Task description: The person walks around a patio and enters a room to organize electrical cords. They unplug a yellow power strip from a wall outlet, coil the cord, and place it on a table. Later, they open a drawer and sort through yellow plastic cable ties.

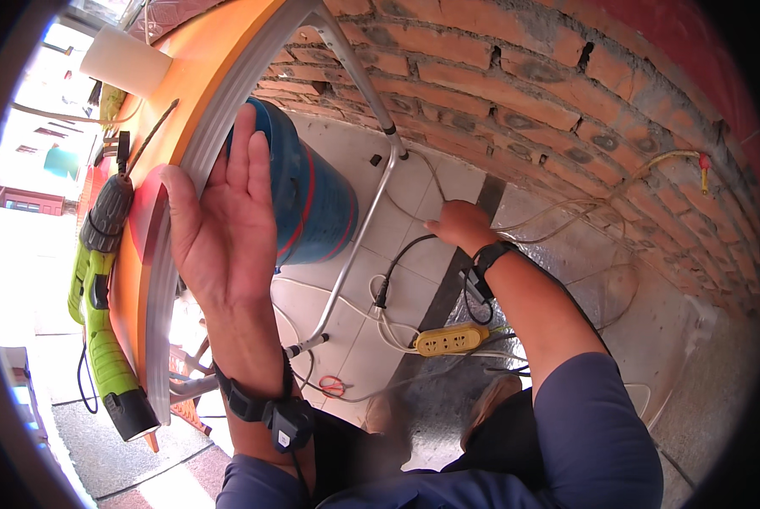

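Observation:
My left hand (230, 223), palm up with its fingers extended, is at the metal-trimmed edge of an orange table (192, 48), its thumb by the rim. A green cordless drill (103, 318) with a long bit lies on the tabletop, left of that hand. My right hand (461, 224) is lower, over the floor, with curled fingers beside a black cable (408, 245) that ends in a plug (382, 294); the cable seems to run into the hand, but its grip is hidden. A yellow power strip (451, 340) lies on the floor below it.
A blue bucket (319, 197) stands beside the table's folding metal leg (362, 223). A brick wall (501, 83) rises ahead and to the right. Loose cables and red-handled scissors (333, 386) lie on the tiled floor. A pale roll (125, 60) sits on the table.

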The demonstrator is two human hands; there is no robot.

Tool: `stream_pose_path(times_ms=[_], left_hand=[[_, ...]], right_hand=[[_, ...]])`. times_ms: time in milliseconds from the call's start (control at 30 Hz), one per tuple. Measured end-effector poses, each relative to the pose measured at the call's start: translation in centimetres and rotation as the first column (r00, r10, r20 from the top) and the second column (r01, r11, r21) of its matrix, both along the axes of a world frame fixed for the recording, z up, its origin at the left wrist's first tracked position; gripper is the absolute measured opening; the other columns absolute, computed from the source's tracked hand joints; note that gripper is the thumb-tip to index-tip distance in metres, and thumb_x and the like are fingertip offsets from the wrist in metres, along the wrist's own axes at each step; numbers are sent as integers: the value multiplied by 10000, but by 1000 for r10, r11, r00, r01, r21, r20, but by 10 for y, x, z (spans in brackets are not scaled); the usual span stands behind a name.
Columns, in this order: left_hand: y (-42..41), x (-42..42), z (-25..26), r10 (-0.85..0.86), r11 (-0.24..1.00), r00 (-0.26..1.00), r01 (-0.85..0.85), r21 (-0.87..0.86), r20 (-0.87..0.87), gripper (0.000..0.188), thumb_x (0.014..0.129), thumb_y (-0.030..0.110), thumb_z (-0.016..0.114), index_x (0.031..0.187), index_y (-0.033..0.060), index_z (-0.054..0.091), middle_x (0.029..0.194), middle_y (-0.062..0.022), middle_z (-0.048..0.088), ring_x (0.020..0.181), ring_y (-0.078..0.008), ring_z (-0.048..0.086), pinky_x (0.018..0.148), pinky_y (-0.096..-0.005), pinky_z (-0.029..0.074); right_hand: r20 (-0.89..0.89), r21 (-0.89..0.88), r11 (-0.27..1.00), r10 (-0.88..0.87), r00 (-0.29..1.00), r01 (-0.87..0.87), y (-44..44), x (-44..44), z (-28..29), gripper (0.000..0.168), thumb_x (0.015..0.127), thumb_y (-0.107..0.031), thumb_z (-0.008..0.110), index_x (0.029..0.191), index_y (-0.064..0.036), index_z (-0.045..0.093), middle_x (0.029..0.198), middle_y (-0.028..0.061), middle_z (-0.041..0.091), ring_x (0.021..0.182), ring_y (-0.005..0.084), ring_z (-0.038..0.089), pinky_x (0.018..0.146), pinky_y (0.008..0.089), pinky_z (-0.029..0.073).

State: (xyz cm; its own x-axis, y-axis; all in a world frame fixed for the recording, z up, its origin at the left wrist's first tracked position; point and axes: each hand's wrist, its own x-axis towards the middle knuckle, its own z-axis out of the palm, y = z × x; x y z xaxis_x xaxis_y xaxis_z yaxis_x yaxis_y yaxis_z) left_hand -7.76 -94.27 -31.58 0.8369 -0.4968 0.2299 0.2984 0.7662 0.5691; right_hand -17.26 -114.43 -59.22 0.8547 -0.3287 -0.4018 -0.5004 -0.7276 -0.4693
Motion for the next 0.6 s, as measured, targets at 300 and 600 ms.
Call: stream_pose_path(times_ms=[300, 600], left_hand=[[1, 0, 2, 3, 1000, 1000, -3, 15, 0, 587, 935, 209, 574, 1427, 23, 315, 1478, -245, 299, 1396, -384, 250, 1145, -487, 272], [6, 3, 1, -38, 999, 999, 38, -10, 7, 505, 967, 263, 522, 1371, -13, 395, 1425, -232, 396, 1370, -401, 301, 1137, -497, 287]], right_hand=[[139, -73, 996, 53, 989, -43, 14, 22, 14, 354, 842, -362, 623, 879, -20, 704, 916, 165, 679, 889, 351, 645, 766, 438, 521], [-15, -70, 992, 105, 994, -105, 16, 30, 37, 355, 863, -355, 587, 908, -25, 710, 959, 160, 685, 913, 340, 649, 768, 433, 523]])
